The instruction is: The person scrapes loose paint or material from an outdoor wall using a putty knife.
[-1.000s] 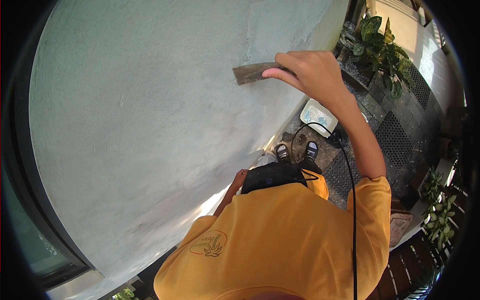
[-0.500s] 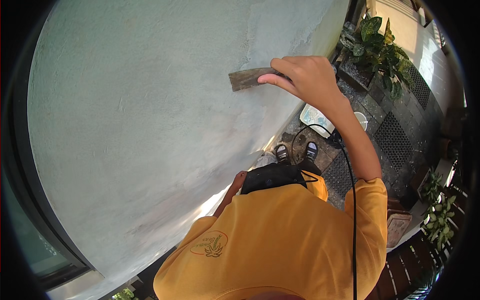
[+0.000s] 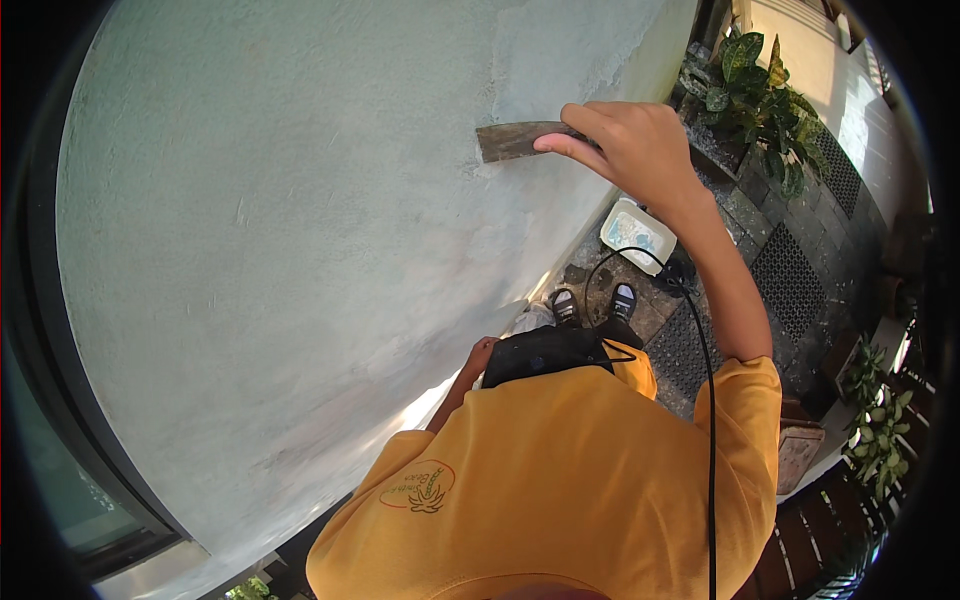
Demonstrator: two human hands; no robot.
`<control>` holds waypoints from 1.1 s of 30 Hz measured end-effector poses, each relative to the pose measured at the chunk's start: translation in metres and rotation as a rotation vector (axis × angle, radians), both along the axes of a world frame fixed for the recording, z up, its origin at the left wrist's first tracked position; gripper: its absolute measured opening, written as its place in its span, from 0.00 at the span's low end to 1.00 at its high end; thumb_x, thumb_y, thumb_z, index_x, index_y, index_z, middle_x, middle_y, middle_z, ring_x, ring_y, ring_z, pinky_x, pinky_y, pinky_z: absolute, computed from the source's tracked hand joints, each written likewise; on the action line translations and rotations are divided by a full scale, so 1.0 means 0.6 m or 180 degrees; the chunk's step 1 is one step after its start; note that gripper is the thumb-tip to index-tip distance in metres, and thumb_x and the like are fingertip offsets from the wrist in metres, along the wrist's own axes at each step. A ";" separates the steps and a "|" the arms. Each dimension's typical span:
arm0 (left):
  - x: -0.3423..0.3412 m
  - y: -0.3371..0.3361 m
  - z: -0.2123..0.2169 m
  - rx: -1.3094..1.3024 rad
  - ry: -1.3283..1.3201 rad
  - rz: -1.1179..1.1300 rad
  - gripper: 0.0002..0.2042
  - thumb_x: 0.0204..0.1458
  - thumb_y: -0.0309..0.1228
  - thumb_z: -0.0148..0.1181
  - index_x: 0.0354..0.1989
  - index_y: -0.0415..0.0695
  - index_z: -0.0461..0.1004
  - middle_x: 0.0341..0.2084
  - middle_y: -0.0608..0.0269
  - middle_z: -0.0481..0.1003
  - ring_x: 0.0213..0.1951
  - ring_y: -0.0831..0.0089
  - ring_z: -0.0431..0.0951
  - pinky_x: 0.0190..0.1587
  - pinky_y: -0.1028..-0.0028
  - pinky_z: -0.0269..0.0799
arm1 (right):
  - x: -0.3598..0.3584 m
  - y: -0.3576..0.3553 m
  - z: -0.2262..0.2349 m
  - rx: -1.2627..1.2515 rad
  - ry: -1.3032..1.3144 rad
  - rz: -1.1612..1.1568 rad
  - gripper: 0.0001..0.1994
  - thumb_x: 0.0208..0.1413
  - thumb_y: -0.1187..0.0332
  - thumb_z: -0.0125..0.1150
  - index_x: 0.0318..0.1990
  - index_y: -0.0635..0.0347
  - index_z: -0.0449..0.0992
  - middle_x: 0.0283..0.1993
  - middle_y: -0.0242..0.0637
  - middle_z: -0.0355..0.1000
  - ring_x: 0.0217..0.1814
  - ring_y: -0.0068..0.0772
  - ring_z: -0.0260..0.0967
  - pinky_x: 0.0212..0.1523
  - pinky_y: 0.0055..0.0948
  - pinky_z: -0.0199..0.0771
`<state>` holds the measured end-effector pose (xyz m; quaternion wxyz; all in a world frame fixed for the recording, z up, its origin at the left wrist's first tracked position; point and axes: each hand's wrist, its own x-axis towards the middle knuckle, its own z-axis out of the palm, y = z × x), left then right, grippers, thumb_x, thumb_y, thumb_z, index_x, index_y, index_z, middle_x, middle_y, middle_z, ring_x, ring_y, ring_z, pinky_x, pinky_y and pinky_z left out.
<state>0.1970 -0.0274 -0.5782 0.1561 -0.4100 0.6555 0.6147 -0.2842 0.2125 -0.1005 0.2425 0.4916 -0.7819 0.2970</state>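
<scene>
At the pale grey-green plaster wall (image 3: pixel 300 200), the nearly closed right hand (image 3: pixel 635 150) pinches a flat grey-brown rectangular blade (image 3: pixel 512 141) by one end, apparently freeing its far edge; the left hand (image 3: pixel 483 352), lower beside that wall, shows too little to tell.

The pale grey-green plastered wall (image 3: pixel 300 220) fills the left and middle, with the dark-framed glass pane (image 3: pixel 80 490) at its far left edge. The flat, rectangular grey-brown scraper (image 3: pixel 512 141) is at the wall's right part, its rear end in the bare right hand (image 3: pixel 645 150). The bare left hand (image 3: pixel 483 352) is just left of the black pouch (image 3: pixel 545 355) at the waist. Ahead of the sandalled feet (image 3: pixel 622 297), the white rectangular tray (image 3: pixel 629 206) stands on the floor; right of it lies the dark perforated mat (image 3: pixel 788 280), with the broad-leaved green plant (image 3: pixel 745 90) farther ahead.
</scene>
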 end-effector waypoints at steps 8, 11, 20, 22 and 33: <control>0.014 -0.004 -0.005 -0.0100 -0.0120 0.0088 0.14 0.62 0.37 0.51 0.44 0.41 0.77 0.35 0.63 0.78 0.38 0.76 0.76 0.45 0.75 0.70 | 0.000 -0.007 0.004 0.0061 0.0009 -0.0012 0.21 0.53 0.45 0.59 0.24 0.55 0.71 0.17 0.31 0.67 0.18 0.37 0.66 0.18 0.31 0.62; -0.011 0.004 0.029 -0.0159 -0.0303 0.0043 0.14 0.62 0.37 0.52 0.44 0.40 0.77 0.35 0.63 0.78 0.39 0.75 0.76 0.46 0.75 0.70 | 0.005 -0.011 -0.002 -0.0047 0.0042 0.0078 0.21 0.53 0.45 0.59 0.24 0.55 0.71 0.17 0.31 0.67 0.18 0.37 0.66 0.18 0.32 0.62; 0.006 -0.007 -0.012 0.0136 -0.0053 0.0079 0.14 0.62 0.38 0.51 0.43 0.40 0.76 0.35 0.64 0.78 0.39 0.76 0.75 0.46 0.75 0.70 | 0.001 -0.008 0.005 -0.0054 0.0048 0.0029 0.21 0.53 0.46 0.60 0.23 0.54 0.71 0.16 0.31 0.66 0.17 0.35 0.65 0.17 0.31 0.61; 0.000 -0.002 0.001 0.0068 -0.0036 0.0043 0.14 0.62 0.38 0.51 0.43 0.40 0.76 0.35 0.64 0.78 0.39 0.76 0.75 0.46 0.75 0.70 | -0.007 -0.002 0.000 -0.0075 0.0090 -0.0064 0.21 0.53 0.46 0.60 0.23 0.54 0.71 0.16 0.31 0.66 0.16 0.34 0.65 0.16 0.30 0.59; -0.038 0.013 0.059 0.0329 0.0107 0.0247 0.14 0.61 0.38 0.52 0.43 0.39 0.76 0.35 0.63 0.78 0.38 0.76 0.75 0.45 0.75 0.70 | 0.001 0.000 -0.005 -0.0121 0.0012 -0.0043 0.22 0.53 0.45 0.60 0.23 0.55 0.71 0.16 0.31 0.65 0.16 0.35 0.64 0.16 0.30 0.59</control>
